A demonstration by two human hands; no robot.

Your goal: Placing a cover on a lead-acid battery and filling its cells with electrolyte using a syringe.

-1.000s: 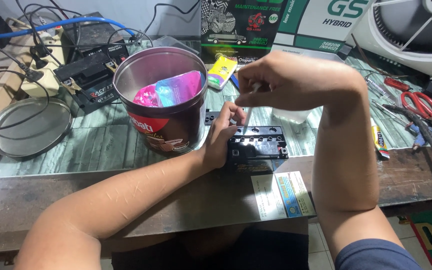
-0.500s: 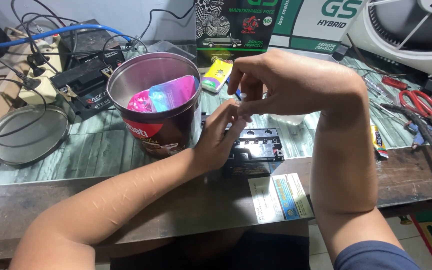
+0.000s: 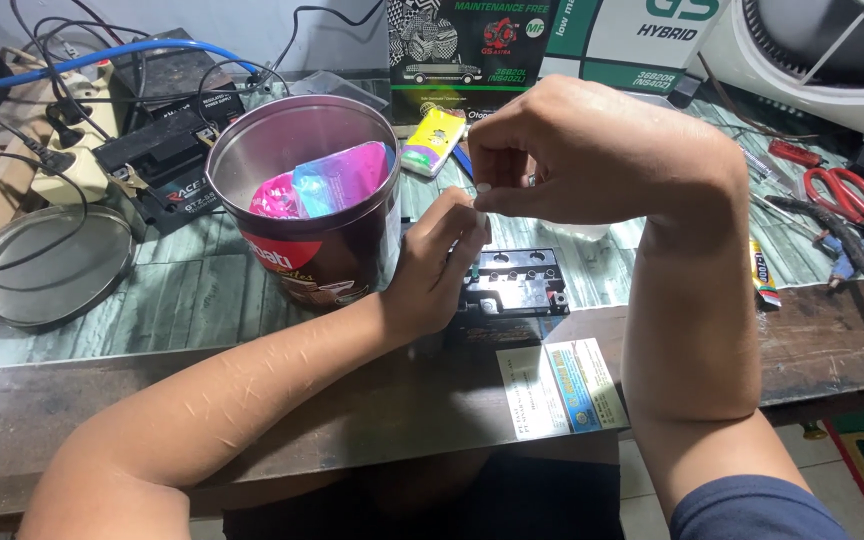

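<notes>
Near the front edge of the table (image 3: pixel 152 400), a small black battery (image 3: pixel 512 290) sits flat with a row of round holes along its top, and both hands are gathered just above its left end. The left hand (image 3: pixel 437 270) rests against the left side of the battery, its fingers curled upward and pressed together toward the right hand. The right hand (image 3: pixel 592 150) hovers above, wrist bent, with thumb and forefinger pinched on something small and pale; what it is cannot be told. Just left of the battery, touching the left wrist, stands a round metal tin (image 3: pixel 302 200), open at the top, with pink and blue packets inside. Farther left its flat round lid (image 3: pixel 47 265) lies on the table, and behind that a second black battery (image 3: pixel 167 165) sits among black cables and a blue cable (image 3: pixel 102 55). On the near side of the small battery two printed cards (image 3: pixel 557 385) lie at the table edge. A yellow packet (image 3: pixel 432 140) lies behind the tin, in front of dark and green-and-white boxes (image 3: pixel 472 50) at the far side. On the right lie red-handled scissors (image 3: pixel 842 190), a small glue tube (image 3: pixel 762 270) and other tools, with a white fan (image 3: pixel 832 50) at the far right corner.
</notes>
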